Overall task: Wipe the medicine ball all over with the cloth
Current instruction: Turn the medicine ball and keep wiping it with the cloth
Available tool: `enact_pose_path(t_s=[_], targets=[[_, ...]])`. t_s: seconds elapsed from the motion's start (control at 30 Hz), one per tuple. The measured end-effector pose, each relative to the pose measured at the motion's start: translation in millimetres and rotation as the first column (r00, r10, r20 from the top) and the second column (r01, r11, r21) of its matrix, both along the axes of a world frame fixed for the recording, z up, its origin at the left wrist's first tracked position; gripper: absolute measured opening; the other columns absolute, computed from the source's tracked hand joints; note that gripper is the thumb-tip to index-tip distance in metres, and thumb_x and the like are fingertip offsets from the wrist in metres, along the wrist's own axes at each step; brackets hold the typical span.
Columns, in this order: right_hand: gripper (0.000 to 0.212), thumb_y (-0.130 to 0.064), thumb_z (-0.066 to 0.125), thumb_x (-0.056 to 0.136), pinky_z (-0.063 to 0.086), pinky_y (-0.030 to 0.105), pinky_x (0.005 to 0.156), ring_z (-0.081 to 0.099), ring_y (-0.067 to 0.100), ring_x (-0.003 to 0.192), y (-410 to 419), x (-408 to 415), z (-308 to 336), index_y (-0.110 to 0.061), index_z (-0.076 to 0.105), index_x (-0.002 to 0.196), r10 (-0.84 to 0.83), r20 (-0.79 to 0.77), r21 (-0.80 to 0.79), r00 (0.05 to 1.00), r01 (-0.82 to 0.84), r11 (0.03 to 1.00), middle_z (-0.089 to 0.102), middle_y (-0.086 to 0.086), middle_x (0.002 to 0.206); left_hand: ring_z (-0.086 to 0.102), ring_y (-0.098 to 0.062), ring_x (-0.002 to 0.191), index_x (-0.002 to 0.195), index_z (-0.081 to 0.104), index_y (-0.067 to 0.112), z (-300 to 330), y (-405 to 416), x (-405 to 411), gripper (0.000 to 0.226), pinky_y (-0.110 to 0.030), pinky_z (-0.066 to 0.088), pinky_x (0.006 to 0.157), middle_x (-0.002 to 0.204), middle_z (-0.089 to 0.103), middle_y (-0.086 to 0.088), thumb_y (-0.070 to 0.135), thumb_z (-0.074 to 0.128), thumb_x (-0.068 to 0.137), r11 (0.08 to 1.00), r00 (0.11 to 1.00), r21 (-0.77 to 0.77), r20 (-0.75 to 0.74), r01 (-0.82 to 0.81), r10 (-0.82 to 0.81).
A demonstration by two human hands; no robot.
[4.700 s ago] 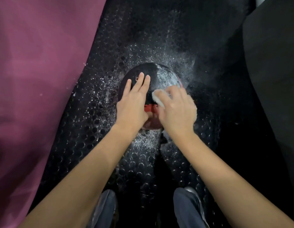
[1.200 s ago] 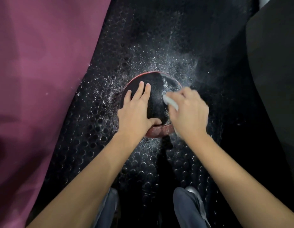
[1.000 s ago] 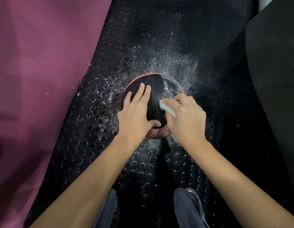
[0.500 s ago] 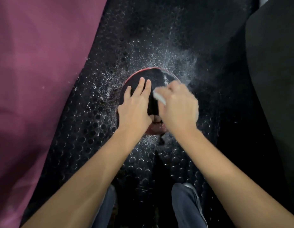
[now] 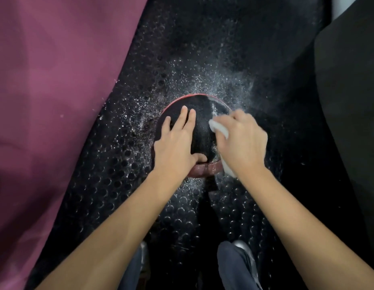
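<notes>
left hand lies flat, fingers straight, on top of a black medicine ball (red rim showing). right hand clutches a white cloth against the ball's right side. the ball sits on a studded black floor mat flecked with white specks, a maroon surface to the left.

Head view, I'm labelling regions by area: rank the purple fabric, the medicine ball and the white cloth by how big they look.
1. Purple fabric, largest, though nearer the camera.
2. Medicine ball.
3. White cloth, smallest; the right hand gripping it hides most of it.
</notes>
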State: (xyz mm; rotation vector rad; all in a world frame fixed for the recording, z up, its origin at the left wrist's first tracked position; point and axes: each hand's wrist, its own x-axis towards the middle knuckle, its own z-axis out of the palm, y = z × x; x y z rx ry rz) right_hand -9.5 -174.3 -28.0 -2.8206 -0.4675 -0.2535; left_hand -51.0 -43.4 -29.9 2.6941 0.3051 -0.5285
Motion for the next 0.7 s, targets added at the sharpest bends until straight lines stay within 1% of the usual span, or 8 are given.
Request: enact_pose_path(t_s=[0.07, 0.13, 0.23, 0.37, 0.47, 0.53, 0.63, 0.7], targets=[[0.012, -0.014, 0.068, 0.078, 0.032, 0.027, 0.054, 0.058, 0.027, 0.072, 13, 7, 3, -0.021, 0.072, 0.088, -0.016, -0.021, -0.041, 1.000, 0.015, 0.999, 0.059, 0.005, 0.080, 0.004, -0.027, 0.149, 0.155, -0.002, 0.028, 1, -2, 1, 0.112, -0.050, 0.041, 0.103, 0.162, -0.005, 0.013, 0.047, 0.076, 0.077, 1.000, 1.000, -0.008, -0.002, 0.006, -0.006], [0.014, -0.011, 0.070, 0.074, 0.035, 0.027, 0.052, 0.058, 0.027, 0.069, 14, -2, -2, -0.020, 0.072, 0.085, 0.043, -0.025, -0.056, 0.999, -0.044, 0.997, 0.060, 0.005, 0.078, 0.004, -0.026, 0.149, 0.155, -0.002, 0.028, -1, -1, 0, 0.112, -0.049, 0.042, 0.102, 0.162, -0.005, 0.014, 0.046, 0.076, 0.077, 1.000, 1.000, -0.010, 0.002, 0.003, -0.003], [0.016, -0.012, 0.070, 0.075, 0.035, 0.026, 0.050, 0.059, 0.026, 0.069, -4, -6, 3, -0.023, 0.072, 0.086, 0.094, -0.039, -0.007, 0.995, -0.094, 0.996, 0.060, 0.003, 0.077, 0.003, -0.025, 0.149, 0.155, -0.003, 0.029, -1, -1, -4, 0.112, -0.047, 0.044, 0.101, 0.162, -0.006, 0.016, 0.048, 0.075, 0.076, 1.000, 1.000, -0.002, 0.006, 0.003, -0.003], [0.020, -0.020, 0.054, 0.091, 0.037, 0.032, 0.064, 0.056, 0.025, 0.092, 11, 15, 8, -0.025, 0.068, 0.103, 0.005, -0.129, -0.089, 0.992, -0.016, 0.996, 0.059, 0.004, 0.098, 0.004, -0.027, 0.149, 0.155, -0.002, 0.028, 2, -2, 0, 0.112, -0.050, 0.042, 0.103, 0.162, -0.006, 0.013, 0.047, 0.075, 0.077, 1.000, 1.000, -0.005, 0.004, 0.015, -0.015], [0.017, -0.016, 0.065, 0.082, 0.036, 0.028, 0.056, 0.059, 0.026, 0.081, 11, 1, 5, -0.023, 0.071, 0.096, 0.097, -0.125, -0.094, 0.987, -0.109, 0.990, 0.061, 0.004, 0.088, 0.004, -0.025, 0.149, 0.155, -0.002, 0.029, -1, 3, -2, 0.113, -0.049, 0.041, 0.103, 0.162, -0.005, 0.015, 0.047, 0.077, 0.075, 1.000, 1.000, -0.026, -0.004, -0.007, 0.007], [0.017, -0.014, 0.068, 0.079, 0.034, 0.026, 0.054, 0.060, 0.027, 0.076, 0, -1, 7, -0.024, 0.073, 0.091, 0.083, -0.112, -0.039, 0.990, -0.088, 0.995, 0.061, 0.004, 0.082, 0.003, -0.024, 0.149, 0.155, -0.003, 0.030, 0, 3, -4, 0.113, -0.048, 0.043, 0.101, 0.162, -0.007, 0.016, 0.049, 0.076, 0.075, 1.000, 1.000, -0.019, -0.008, 0.004, -0.004], [0.021, -0.019, 0.054, 0.090, 0.037, 0.031, 0.062, 0.057, 0.027, 0.092, 6, 19, 11, -0.027, 0.069, 0.102, -0.020, -0.161, -0.062, 0.987, 0.010, 0.998, 0.059, 0.004, 0.097, 0.004, -0.026, 0.149, 0.155, -0.002, 0.029, 1, 4, 0, 0.113, -0.049, 0.043, 0.102, 0.162, -0.007, 0.014, 0.048, 0.076, 0.075, 1.000, 1.000, -0.017, 0.001, 0.026, -0.026], [0.024, -0.023, 0.049, 0.093, 0.041, 0.035, 0.070, 0.055, 0.025, 0.100, 14, 26, 11, -0.028, 0.066, 0.110, -0.021, -0.195, -0.096, 0.981, 0.002, 0.995, 0.057, 0.003, 0.105, 0.006, -0.027, 0.149, 0.155, -0.001, 0.028, 0, 6, 3, 0.116, -0.051, 0.039, 0.105, 0.162, -0.004, 0.013, 0.047, 0.078, 0.073, 0.999, 1.000, -0.037, -0.009, 0.027, -0.027]])
